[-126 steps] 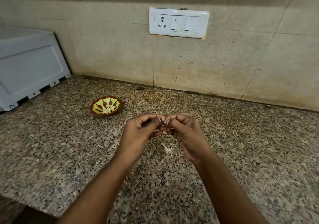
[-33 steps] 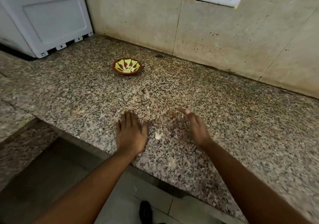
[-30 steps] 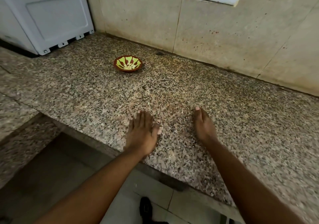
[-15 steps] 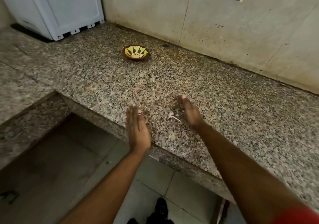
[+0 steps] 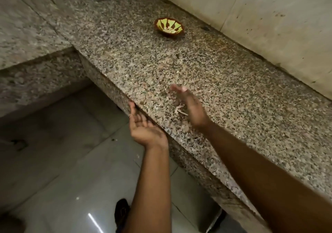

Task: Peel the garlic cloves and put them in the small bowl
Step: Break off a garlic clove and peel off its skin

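Left hand (image 5: 143, 126) cupped at bench (image 5: 242, 92) front edge, right hand (image 5: 188, 103) flat, sweeping peel scraps (image 5: 179, 109); bowl (image 5: 169, 26) contents unclear.

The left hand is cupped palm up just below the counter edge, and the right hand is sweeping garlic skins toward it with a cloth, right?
Not quite: the head view shows no cloth. The right hand is bare, its open edge on the counter beside the garlic skins. The left hand is indeed cupped palm up just below the edge.
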